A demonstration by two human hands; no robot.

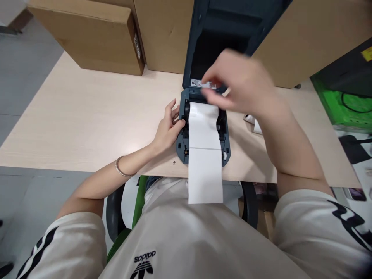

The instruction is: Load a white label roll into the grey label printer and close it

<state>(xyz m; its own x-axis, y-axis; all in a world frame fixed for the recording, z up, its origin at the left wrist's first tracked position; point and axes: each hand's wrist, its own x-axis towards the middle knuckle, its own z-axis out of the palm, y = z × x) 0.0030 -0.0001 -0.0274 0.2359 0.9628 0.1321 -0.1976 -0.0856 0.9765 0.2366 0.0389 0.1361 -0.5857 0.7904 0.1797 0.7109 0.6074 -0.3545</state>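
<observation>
Steadied an open label printer [181, 153] near the front edge of a pale table [87, 124].
Rested the left hand [167, 131] against the printer's left side, thumb on the rim, fingers loosely spread. Held the right hand [242, 83], blurred, above the printer's back before the raised lid [199, 23], thumb and forefinger narrowly apart; could not tell any contact there. Saw white label paper [205, 162] lying across the printer and reaching past the table edge.

I sit at a pale wood-grained table [72, 120] bearing an open blue-grey plastic printer [183, 141], brown cardboard boxes [95, 38] and a small white object [257, 127].
</observation>
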